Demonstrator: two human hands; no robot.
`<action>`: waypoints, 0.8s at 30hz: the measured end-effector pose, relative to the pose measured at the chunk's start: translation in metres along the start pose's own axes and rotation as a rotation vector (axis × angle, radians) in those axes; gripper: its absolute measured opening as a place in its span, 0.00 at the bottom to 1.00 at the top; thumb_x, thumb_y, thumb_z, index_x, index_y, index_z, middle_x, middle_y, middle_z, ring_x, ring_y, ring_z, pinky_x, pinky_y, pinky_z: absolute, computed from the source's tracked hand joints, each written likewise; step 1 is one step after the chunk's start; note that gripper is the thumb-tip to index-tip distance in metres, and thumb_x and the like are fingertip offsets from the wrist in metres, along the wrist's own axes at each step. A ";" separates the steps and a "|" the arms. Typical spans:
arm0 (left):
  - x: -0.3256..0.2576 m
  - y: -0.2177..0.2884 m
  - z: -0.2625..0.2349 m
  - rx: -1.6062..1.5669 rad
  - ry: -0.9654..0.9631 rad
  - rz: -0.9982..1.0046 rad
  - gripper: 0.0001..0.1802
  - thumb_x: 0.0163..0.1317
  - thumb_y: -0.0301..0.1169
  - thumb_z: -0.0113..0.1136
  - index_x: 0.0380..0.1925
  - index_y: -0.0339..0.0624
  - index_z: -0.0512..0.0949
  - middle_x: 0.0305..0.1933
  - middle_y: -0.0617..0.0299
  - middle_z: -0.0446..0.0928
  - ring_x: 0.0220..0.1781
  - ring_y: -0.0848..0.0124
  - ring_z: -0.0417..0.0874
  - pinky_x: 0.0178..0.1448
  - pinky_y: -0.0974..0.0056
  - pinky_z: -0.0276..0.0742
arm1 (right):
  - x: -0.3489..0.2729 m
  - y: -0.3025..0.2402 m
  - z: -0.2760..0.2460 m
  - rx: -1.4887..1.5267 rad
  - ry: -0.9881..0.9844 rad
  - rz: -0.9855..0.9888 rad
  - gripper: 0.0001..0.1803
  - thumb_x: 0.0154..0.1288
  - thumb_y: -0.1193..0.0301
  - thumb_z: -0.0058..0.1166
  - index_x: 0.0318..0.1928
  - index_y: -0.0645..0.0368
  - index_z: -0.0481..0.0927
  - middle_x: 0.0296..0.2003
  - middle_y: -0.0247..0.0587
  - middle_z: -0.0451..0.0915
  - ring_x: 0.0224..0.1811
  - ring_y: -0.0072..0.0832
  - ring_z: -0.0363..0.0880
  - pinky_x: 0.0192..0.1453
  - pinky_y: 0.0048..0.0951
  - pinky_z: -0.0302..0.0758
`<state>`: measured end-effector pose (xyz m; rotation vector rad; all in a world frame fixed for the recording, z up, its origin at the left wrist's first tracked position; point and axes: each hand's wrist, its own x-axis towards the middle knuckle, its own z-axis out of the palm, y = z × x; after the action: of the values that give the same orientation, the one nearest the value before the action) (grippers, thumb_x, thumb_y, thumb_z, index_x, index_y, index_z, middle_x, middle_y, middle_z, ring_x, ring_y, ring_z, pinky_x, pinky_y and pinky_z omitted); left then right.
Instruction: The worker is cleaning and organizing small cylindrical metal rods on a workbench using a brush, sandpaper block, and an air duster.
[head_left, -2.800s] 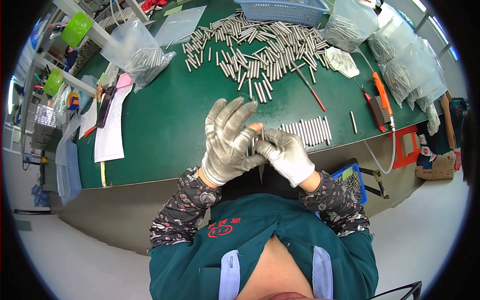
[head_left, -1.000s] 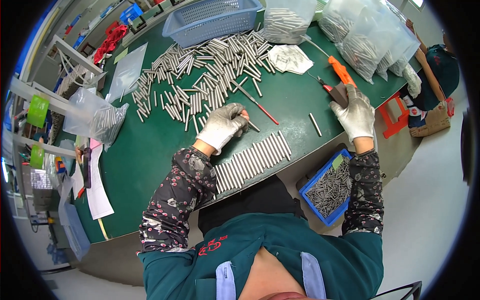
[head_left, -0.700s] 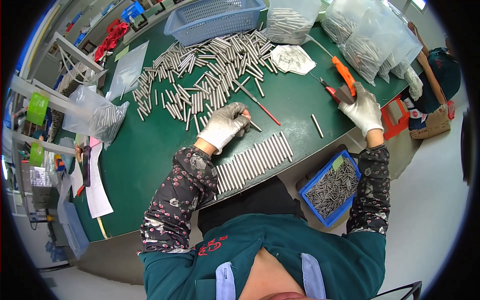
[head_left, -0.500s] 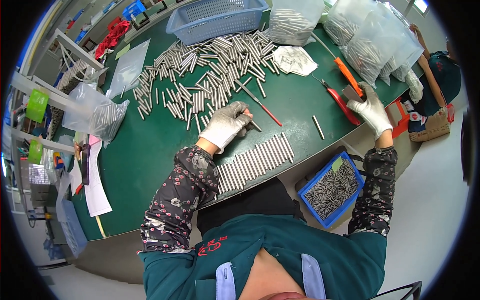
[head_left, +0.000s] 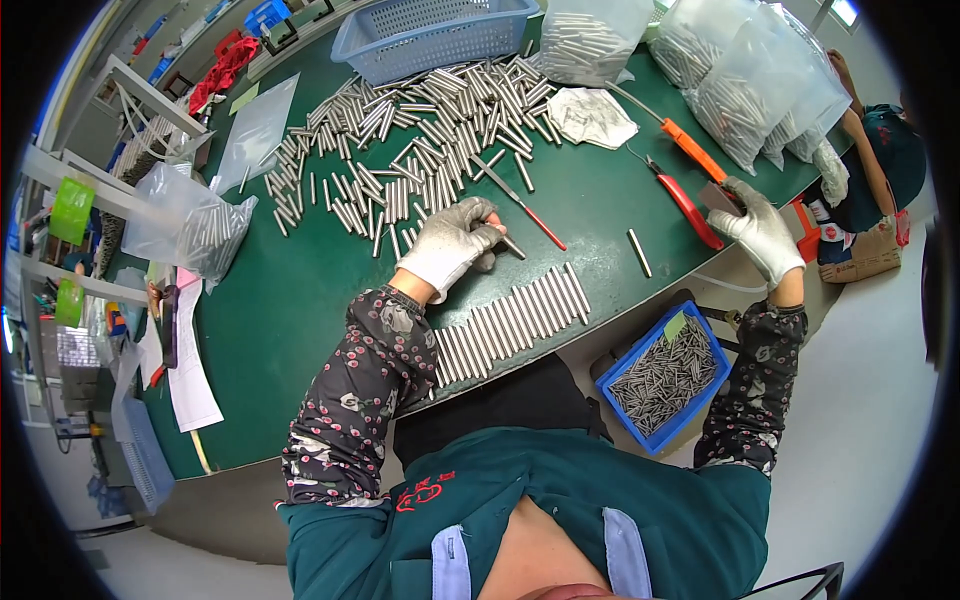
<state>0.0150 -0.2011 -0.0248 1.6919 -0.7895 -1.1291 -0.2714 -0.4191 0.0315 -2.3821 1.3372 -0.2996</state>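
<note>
Left grip (head_left: 455, 240) pinches metal rod (head_left: 511, 246); long axis points rightward.

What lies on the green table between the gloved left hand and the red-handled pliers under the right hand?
In the head view, between the left hand and the red-handled pliers, one loose metal rod lies on bare green table.

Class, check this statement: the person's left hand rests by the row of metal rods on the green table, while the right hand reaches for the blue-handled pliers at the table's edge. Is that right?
Not quite. In the head view the pliers under the right hand have red handles, not blue. The rest holds: the left hand rests by the row of metal rods on the green table.
</note>
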 end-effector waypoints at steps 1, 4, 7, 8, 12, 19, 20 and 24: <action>0.000 0.001 0.000 0.002 0.002 -0.007 0.04 0.60 0.25 0.53 0.34 0.37 0.71 0.28 0.66 0.71 0.21 0.80 0.70 0.25 0.75 0.68 | -0.001 0.001 0.000 0.065 0.004 -0.045 0.36 0.45 0.53 0.57 0.55 0.60 0.71 0.45 0.52 0.78 0.49 0.42 0.76 0.54 0.32 0.70; -0.001 0.002 -0.001 0.022 0.004 -0.003 0.04 0.60 0.25 0.54 0.33 0.37 0.71 0.28 0.66 0.71 0.21 0.80 0.70 0.25 0.75 0.69 | -0.011 -0.004 -0.007 0.055 0.034 -0.017 0.33 0.46 0.57 0.57 0.53 0.60 0.72 0.46 0.52 0.77 0.50 0.41 0.76 0.54 0.32 0.69; 0.000 0.000 -0.003 -0.020 0.000 0.013 0.04 0.60 0.25 0.54 0.33 0.38 0.71 0.29 0.66 0.71 0.21 0.80 0.70 0.25 0.75 0.69 | -0.018 -0.010 -0.005 -0.001 0.211 -0.058 0.30 0.46 0.60 0.57 0.52 0.61 0.73 0.47 0.51 0.77 0.49 0.41 0.76 0.53 0.34 0.70; 0.000 0.000 -0.003 -0.022 -0.002 0.013 0.04 0.60 0.25 0.54 0.33 0.38 0.71 0.29 0.66 0.71 0.21 0.80 0.70 0.25 0.75 0.69 | -0.021 -0.013 -0.006 -0.003 0.211 -0.057 0.30 0.46 0.60 0.57 0.52 0.61 0.73 0.47 0.51 0.77 0.49 0.41 0.76 0.53 0.34 0.70; 0.000 0.004 -0.001 -0.023 0.017 -0.022 0.04 0.60 0.25 0.54 0.34 0.38 0.72 0.30 0.65 0.72 0.21 0.80 0.70 0.25 0.75 0.69 | -0.033 -0.041 0.004 0.093 0.333 -0.163 0.28 0.46 0.62 0.57 0.50 0.60 0.74 0.46 0.50 0.77 0.49 0.42 0.75 0.53 0.35 0.70; 0.002 0.006 -0.001 -0.016 0.028 -0.067 0.04 0.59 0.26 0.55 0.33 0.38 0.72 0.27 0.65 0.73 0.21 0.79 0.72 0.25 0.74 0.71 | -0.051 -0.116 0.074 0.041 0.134 -0.595 0.29 0.46 0.59 0.58 0.49 0.59 0.75 0.51 0.56 0.71 0.51 0.48 0.71 0.56 0.43 0.67; 0.003 0.007 0.000 -0.014 0.027 -0.065 0.04 0.59 0.26 0.55 0.33 0.38 0.72 0.27 0.65 0.73 0.21 0.79 0.72 0.25 0.74 0.71 | -0.053 -0.122 0.083 0.031 0.122 -0.634 0.29 0.47 0.59 0.58 0.50 0.58 0.75 0.52 0.56 0.70 0.50 0.49 0.71 0.54 0.43 0.68; 0.007 0.000 -0.003 -0.014 0.033 -0.009 0.04 0.59 0.25 0.55 0.33 0.38 0.73 0.26 0.65 0.73 0.21 0.79 0.72 0.25 0.74 0.72 | -0.053 -0.140 0.103 0.024 0.074 -0.763 0.28 0.48 0.58 0.57 0.51 0.56 0.73 0.52 0.55 0.69 0.49 0.46 0.71 0.50 0.45 0.67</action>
<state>0.0201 -0.2060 -0.0262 1.7001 -0.7526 -1.1071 -0.1533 -0.2847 -0.0002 -2.7816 0.3830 -0.6035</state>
